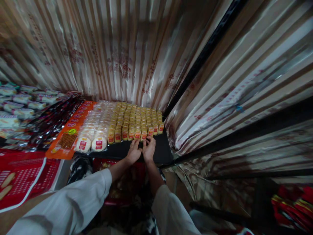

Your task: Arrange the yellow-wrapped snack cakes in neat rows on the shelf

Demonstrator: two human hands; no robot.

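Rounded yellow packets (135,121), apparently plastic-wrapped

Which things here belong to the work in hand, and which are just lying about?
In the work:
- left hand
- right hand
- yellow packets at the fingertips
- black shelf beneath

Apparently lying about:
- round white packs
- orange packet
- red basket at left

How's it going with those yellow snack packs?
Left hand and right hand at the front yellow snack packs, grip unclear. Packs in rows on the black shelf. Nothing visibly blocking the hands; round white cracker packs alongside, left.
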